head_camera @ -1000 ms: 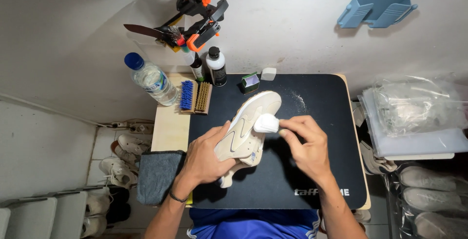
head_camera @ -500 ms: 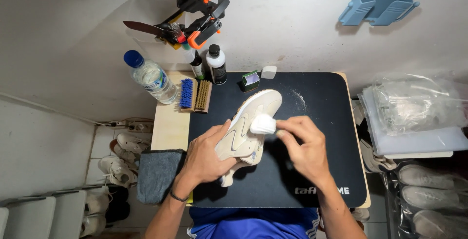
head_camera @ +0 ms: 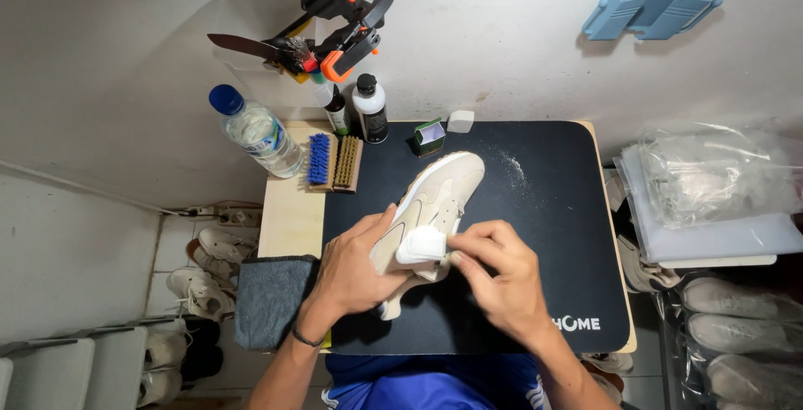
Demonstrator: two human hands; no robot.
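Note:
A beige sneaker [head_camera: 442, 188] lies on a black desk mat [head_camera: 544, 234], toe pointing away from me. My left hand [head_camera: 355, 268] grips its heel end from the left side. My right hand [head_camera: 498, 276] pinches a small white block, like an eraser or sponge [head_camera: 421, 245], and presses it against the shoe's side near the collar. White crumbs [head_camera: 512, 167] are scattered on the mat beside the toe.
Along the table's back stand a water bottle [head_camera: 255, 131], a blue brush and a tan brush [head_camera: 333, 161], two dark bottles [head_camera: 370, 109], a small green box [head_camera: 429, 135] and a white cube [head_camera: 459, 120]. A grey cloth [head_camera: 272, 297] hangs at left. Bagged items [head_camera: 711, 180] lie right.
My right hand has slid the white block down the shoe toward me, from mid-shoe to the heel side. The left hand keeps its grip.

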